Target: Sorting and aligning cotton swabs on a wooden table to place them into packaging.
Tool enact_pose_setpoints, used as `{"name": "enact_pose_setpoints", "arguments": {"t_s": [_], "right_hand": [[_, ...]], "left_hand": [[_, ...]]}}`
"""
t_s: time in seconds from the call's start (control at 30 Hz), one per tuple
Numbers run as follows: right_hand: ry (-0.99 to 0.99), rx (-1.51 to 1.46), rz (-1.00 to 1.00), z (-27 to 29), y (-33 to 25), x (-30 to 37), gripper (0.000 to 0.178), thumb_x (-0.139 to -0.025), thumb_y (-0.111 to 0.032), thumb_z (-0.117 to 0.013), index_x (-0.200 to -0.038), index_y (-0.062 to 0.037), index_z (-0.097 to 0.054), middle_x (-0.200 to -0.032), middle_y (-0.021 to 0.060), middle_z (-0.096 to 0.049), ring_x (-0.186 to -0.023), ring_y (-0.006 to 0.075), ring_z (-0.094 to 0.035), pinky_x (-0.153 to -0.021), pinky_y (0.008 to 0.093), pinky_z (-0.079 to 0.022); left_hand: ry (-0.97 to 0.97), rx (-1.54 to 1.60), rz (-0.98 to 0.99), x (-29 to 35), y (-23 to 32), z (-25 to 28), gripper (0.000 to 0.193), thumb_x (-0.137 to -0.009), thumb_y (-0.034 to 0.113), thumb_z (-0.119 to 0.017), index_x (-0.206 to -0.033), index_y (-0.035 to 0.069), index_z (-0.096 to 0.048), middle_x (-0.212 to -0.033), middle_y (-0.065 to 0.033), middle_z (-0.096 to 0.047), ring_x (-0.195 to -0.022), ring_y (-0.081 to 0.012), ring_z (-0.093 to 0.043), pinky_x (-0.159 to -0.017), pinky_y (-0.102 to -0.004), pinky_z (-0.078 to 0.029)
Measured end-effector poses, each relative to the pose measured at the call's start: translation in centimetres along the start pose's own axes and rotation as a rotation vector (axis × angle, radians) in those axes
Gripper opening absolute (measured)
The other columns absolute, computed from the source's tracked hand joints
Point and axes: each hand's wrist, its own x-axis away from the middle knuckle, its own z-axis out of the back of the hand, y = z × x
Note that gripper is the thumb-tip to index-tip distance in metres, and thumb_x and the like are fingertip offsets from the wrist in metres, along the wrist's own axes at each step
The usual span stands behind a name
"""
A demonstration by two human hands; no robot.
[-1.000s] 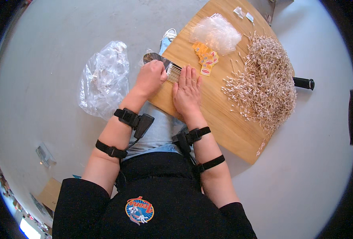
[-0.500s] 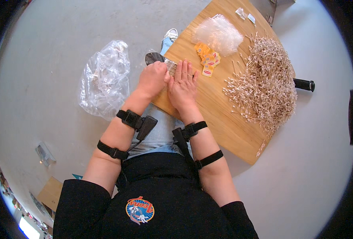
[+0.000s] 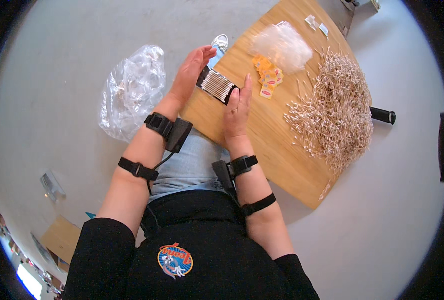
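A small black tray (image 3: 225,101) lies at the table's near left edge, holding a row of cotton swabs (image 3: 216,85) packed side by side. Along its left end stands my left hand (image 3: 188,75), on edge with the fingers stretched out; whether it touches the tray is unclear. My right hand (image 3: 238,111) is at the opposite end, fingers straight and upright, its edge against or very close to the tray. Neither hand holds anything. To the right spreads a big heap of loose cotton swabs (image 3: 339,110).
Yellow printed cards (image 3: 268,77) and a stack of clear plastic bags (image 3: 282,46) lie on the wooden table (image 3: 267,145) beyond my right hand. On the floor at left sits a crumpled clear bag (image 3: 134,92). A black handle (image 3: 382,115) juts past the table's right edge.
My left hand has opened from a fist and shifted up and left. My right hand has turned from lying flat to on edge, uncovering the swab row in the tray.
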Motion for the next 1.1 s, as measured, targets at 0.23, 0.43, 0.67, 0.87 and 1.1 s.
{"name": "enact_pose_setpoints", "arguments": {"t_s": [0.23,0.43,0.67,0.87,1.1], "right_hand": [[0.092,-0.083,-0.048,-3.3,-1.5,-0.2,0.053,-0.103,-0.021,-0.036,-0.148,0.0071,-0.029,-0.153,0.0237,-0.034,-0.143,0.0347,-0.032,-0.117,0.0392,-0.025],[0.125,-0.018,-0.018,-4.3,-1.7,-0.2,0.053,-0.104,-0.023,-0.037,-0.146,0.0073,-0.030,-0.152,0.0242,-0.033,-0.143,0.0361,-0.031,-0.118,0.0410,-0.025],[0.103,-0.056,-0.058,-4.5,-1.7,-0.2,0.054,-0.099,-0.016,-0.043,-0.146,0.0066,-0.028,-0.152,0.0278,-0.030,-0.144,0.0410,-0.026,-0.119,0.0452,-0.020],[0.328,0.096,-0.070,0.1,0.5,-2.2,0.052,-0.086,-0.012,-0.066,-0.131,0.0037,-0.045,-0.128,0.0226,-0.050,-0.124,0.0381,-0.048,-0.107,0.0456,-0.036],[0.218,0.755,-0.256,6.9,3.6,-4.5,0.048,-0.074,-0.033,-0.081,-0.103,-0.0035,-0.057,-0.104,0.0159,-0.059,-0.100,0.0353,-0.057,-0.088,0.0461,-0.045]], "left_hand": [[-0.075,0.209,0.135,-0.7,-0.6,-0.3,0.065,-0.106,0.050,-0.025,-0.143,-0.002,-0.036,-0.146,-0.0196,-0.046,-0.139,-0.0271,-0.040,-0.119,-0.0399,-0.029],[-0.083,0.268,0.135,-0.7,-0.5,-0.3,0.071,-0.105,0.055,-0.023,-0.144,-0.003,-0.035,-0.146,-0.0207,-0.046,-0.139,-0.0276,-0.039,-0.119,-0.0400,-0.029],[-0.097,0.220,0.134,-0.9,-0.1,-0.7,0.071,-0.105,0.055,-0.021,-0.144,-0.002,-0.037,-0.147,-0.0204,-0.045,-0.140,-0.0275,-0.038,-0.119,-0.0401,-0.028],[-0.096,0.155,0.059,-0.8,0.1,-1.0,0.071,-0.105,0.055,-0.022,-0.143,-0.002,-0.038,-0.146,-0.0186,-0.045,-0.140,-0.0265,-0.038,-0.120,-0.0400,-0.026],[-0.144,0.269,0.125,-0.5,-2.1,-1.6,0.071,-0.104,0.055,-0.023,-0.142,-0.003,-0.037,-0.143,-0.0184,-0.047,-0.140,-0.0262,-0.038,-0.120,-0.0393,-0.026]]}}
